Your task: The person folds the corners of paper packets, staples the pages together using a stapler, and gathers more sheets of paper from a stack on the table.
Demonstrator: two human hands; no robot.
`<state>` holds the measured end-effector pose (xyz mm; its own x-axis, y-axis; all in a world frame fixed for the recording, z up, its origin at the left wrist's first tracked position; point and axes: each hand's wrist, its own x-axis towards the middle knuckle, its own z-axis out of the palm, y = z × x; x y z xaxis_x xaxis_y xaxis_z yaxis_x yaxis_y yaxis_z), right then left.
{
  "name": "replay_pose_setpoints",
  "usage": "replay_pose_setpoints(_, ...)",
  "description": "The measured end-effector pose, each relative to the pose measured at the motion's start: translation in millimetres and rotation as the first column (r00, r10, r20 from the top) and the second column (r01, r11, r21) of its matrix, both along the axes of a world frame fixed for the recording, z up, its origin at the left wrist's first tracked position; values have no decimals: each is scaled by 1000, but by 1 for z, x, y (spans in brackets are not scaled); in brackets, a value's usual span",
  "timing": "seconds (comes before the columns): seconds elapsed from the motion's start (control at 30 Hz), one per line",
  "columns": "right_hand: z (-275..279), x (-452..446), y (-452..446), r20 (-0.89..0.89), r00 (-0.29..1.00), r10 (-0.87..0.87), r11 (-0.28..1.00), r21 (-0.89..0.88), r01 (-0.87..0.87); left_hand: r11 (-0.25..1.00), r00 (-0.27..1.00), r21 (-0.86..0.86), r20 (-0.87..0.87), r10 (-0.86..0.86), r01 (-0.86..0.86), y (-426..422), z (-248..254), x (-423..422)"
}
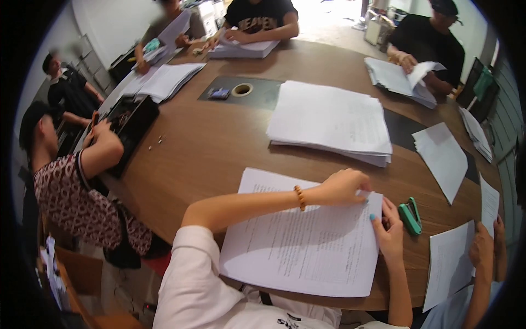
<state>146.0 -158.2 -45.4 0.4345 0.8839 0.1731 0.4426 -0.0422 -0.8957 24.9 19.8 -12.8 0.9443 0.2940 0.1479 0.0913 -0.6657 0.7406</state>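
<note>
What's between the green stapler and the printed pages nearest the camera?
The head view shows the wearer's right hand between them, thumb over the edge of the printed pages, beside the green stapler.

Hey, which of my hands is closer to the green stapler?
Right. Your right hand is at the right edge of the printed pages, just beside the green stapler; your left hand is farther off, near the pages' far right corner.

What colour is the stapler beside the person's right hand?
Teal green; the stapler shows best in the head view.
</note>
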Motion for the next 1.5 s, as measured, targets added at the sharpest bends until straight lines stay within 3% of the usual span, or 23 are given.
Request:
replay_pose_setpoints(0.03, 4, -1, 0, -38, 999, -10, 1000, -15, 10, 999, 1000, 17, 11, -28, 28, -1, -1, -2)
replay_pose_setpoints(0.1, 11, -6, 0, -95, 995, -18, 999, -51, 13, 992, 997, -121, 71, 40, -31, -4, -5, -8)
replay_pose_setpoints(0.23, 10, -9, -1, -75, 995, -62, 997, -45, 59, 991, 998, -133, 59, 11, -3, -6, -4, -10)
replay_pose_setpoints(0.47, 12, -5, -4, -325, 945, -27, 999, 30, 39, 995, 993, -97, 108, 42, -32, -10, -2, -12)
replay_pose_setpoints(0.67, 16, -10, -4, -174, 984, -43, 999, 20, 47, 996, 991, -80, 125, 51, -41, -9, 0, -12)
replay_pose_setpoints(0.7, 8, -10, -3, -297, 953, -57, 994, 77, 83, 997, 990, -59, 126, 56, -49, -10, -2, -12)
replay_pose_setpoints(0.8, 19, -13, -4, -427, 902, -56, 994, 64, 92, 996, 991, -81, 127, 37, -27, -8, -3, -12)
replay_pose_setpoints(0.93, 16, -13, -5, -422, 904, -64, 990, 87, 110, 986, 994, -164, 98, 42, -26, -10, 0, -11)
replay_pose_setpoints(1.03, 20, -15, -5, -410, 909, -78, 992, 63, 113, 990, 998, -134, 34, 51, -46, -11, 7, -11)
replay_pose_setpoints(1.5, 10, -11, -5, -350, 935, -57, 992, 85, 92, 988, 999, -152, 32, 31, -25, -10, 6, -11)
